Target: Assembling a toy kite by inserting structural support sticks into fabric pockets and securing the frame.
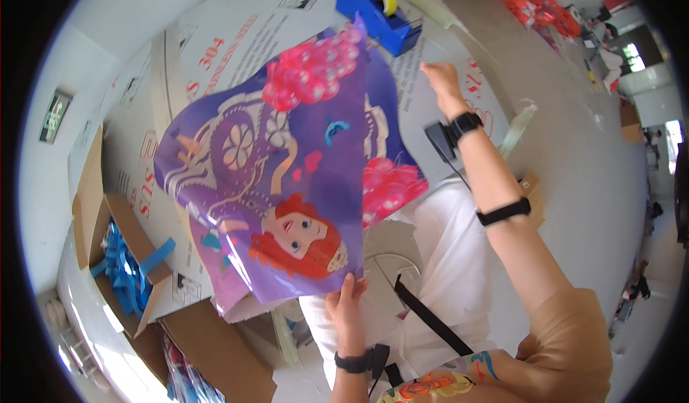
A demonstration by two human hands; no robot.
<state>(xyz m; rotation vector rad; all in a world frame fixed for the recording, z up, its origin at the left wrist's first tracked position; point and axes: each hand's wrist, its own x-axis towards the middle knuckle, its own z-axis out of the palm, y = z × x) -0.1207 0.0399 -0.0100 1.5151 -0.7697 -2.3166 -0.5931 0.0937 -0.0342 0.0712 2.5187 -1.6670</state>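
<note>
A glossy purple plastic sheet (316,159), printed with a red-haired cartoon princess and clusters of pink balls, lies over the cardboard surface and reaches toward my lap. A second layer with a similar print (391,188) shows beyond its right edge. My left hand (347,301) pinches the sheet's near right corner. My right hand (441,86) is raised just right of a blue tape dispenser (373,15) with a yellow roll. Its fingers are drawn together, and anything between them is too small to make out. Black bands circle both wrists.
The work surface is cardboard (208,37) with red print. At the left stands an open carton (154,259) holding blue straps (122,274); below it another carton (222,345) contains wrapped goods. Orange-red bundles (542,12) lie on the floor at the far right.
</note>
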